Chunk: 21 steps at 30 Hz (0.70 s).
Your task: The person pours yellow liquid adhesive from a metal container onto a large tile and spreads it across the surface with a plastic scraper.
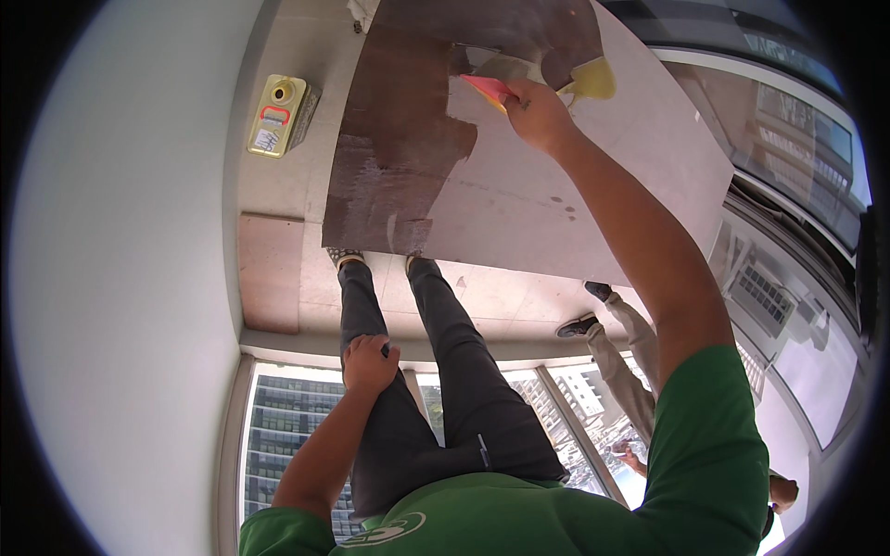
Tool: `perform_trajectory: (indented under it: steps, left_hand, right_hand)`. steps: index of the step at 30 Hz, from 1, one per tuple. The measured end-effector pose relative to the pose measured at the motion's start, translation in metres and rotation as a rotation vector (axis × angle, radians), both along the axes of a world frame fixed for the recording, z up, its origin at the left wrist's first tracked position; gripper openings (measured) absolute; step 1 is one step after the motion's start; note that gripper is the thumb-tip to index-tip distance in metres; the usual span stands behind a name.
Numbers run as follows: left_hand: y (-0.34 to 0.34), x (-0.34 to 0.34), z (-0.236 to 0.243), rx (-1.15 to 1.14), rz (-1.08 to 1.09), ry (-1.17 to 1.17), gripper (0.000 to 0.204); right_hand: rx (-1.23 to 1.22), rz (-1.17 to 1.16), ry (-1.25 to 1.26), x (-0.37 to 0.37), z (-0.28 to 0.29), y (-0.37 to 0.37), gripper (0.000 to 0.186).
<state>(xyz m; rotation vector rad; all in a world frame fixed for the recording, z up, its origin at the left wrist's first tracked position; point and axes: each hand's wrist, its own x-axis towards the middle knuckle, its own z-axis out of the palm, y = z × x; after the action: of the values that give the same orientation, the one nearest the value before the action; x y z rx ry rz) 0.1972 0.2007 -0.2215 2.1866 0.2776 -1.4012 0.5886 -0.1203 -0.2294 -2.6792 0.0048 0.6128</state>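
Observation:
My right hand [533, 116] grips a flat red and yellow spreader [482, 89], whose edge rests on a large board [528, 218]. A dark brown coating [371, 176] covers the board's left and upper part, with streaks and ragged edges; the rest is pale, with small dark spots. A yellowish puddle [593, 79] lies beside the brown near the upper right. My left hand [369, 366] rests on my left thigh, its fingers closed around a small dark object that I cannot make out.
A yellow metal can [283, 116] with a red handle stands on the floor left of the board, above a brownish panel [269, 273]. A co-worker's legs and shoes [621, 352] are at the lower right. A pale wall [120, 278] borders the left; windows run along the right and bottom.

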Motion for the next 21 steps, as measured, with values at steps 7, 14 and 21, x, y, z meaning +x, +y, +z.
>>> perform_trajectory:
  steps: [7, 14, 21]
  left_hand:
    - [-0.001, -0.007, -0.006, 0.003, 0.007, -0.048, 0.035]
    - [0.002, -0.012, -0.005, 0.022, 0.03, -0.054, 0.034]
    - [0.002, -0.016, -0.008, 0.012, 0.021, -0.078, 0.033]
  right_hand:
    - [0.006, 0.177, -0.505, 0.032, -0.019, 0.008, 0.028]
    - [-0.022, 0.231, -0.319, 0.004, -0.008, 0.008, 0.031]
    - [-0.063, 0.033, -0.255, 0.042, -0.024, 0.01, 0.031]
